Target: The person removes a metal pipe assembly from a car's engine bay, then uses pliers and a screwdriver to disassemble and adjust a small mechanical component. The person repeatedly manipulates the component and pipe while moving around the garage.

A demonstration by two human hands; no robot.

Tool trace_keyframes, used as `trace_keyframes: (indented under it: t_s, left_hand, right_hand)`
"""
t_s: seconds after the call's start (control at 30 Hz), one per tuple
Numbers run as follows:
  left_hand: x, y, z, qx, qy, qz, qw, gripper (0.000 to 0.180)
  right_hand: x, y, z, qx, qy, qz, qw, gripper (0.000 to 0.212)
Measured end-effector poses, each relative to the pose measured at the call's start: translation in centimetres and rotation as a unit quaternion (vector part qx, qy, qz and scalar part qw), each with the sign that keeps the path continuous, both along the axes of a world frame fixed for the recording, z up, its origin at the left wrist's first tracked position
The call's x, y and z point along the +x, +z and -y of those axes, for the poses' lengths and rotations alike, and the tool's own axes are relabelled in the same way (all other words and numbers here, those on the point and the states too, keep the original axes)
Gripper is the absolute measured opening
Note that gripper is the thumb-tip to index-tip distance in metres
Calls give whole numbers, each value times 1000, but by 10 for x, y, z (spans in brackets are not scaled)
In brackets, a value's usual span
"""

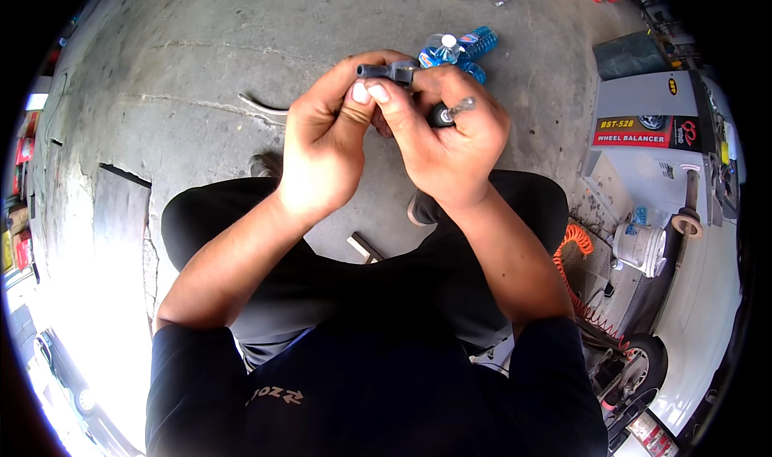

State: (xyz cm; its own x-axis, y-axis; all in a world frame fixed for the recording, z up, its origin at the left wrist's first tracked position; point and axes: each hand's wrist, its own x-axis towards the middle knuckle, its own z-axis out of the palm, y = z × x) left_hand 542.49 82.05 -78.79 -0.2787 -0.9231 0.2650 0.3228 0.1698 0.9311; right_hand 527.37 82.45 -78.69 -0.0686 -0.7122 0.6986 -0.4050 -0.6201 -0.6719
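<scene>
Concrete floor (217, 31) below; left hand (326, 139) and right hand (450, 131) pinch a part (392, 72), right fingers also round a tool (445, 114); part probably light, stiff, best gripped mid-body.

Lettering in the workshop. Right: the grey machine cabinet (623, 99) bears yellow letters and numerals on a black strip (618, 124), beside a wheel picture (652, 123); below runs a red band (632, 139) with white capitals. A red emblem (687, 132) stands at the strip's right, and a yellow-and-black oval badge (672, 86) above. Lower centre: the dark shirt (362, 377) carries pale letters with arrow-like strokes (277, 395). Upper centre: print on the blue-liquid bottles (481, 42) is too small to read.
</scene>
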Motion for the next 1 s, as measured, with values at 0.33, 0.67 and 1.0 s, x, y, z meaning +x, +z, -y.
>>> trace_keyframes:
  t_s: [0.33,0.67,1.0]
  left_hand:
    - [38,12,26,158,-173,-117,965,40]
    - [50,13,37,57,-171,-45,983,51]
    - [38,9,28,1,-80,70,994,35]
  right_hand:
    - [-15,26,-5,13,24,-131,991,27]
    - [-26,37,-12,119,-28,-328,937,21]
    - [-25,35,-22,284,21,-298,911,36]
